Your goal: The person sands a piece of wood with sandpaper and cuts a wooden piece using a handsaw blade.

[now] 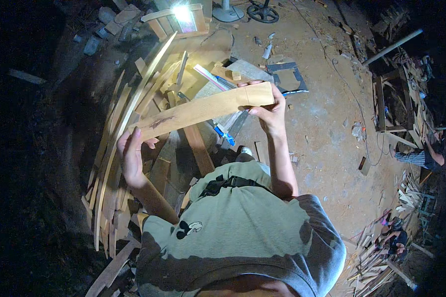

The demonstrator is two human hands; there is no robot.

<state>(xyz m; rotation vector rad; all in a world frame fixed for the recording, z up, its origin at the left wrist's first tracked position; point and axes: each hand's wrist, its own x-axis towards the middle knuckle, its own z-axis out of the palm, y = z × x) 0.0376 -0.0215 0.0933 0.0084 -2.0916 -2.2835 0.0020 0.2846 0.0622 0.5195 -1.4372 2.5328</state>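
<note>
A curved wooden board [203,110] is held aloft at 11 o'clock of the view's centre, sloping from its 8 o'clock end to its 2 o'clock end. The lower end is pinched by the left hand [131,157]; the upper end is gripped by the right hand [271,113], with the thumb set at the lower edge. A thin line is crossed over the board near the right hand, and a dark streak is seen near the left. Beneath, a blue-handled tool [225,135] is partly covered; its kind cannot be told with certainty. Long wooden strips [104,193] are heaped towards 8 o'clock, and a bright lamp [184,15] is placed near 12 o'clock.
</note>
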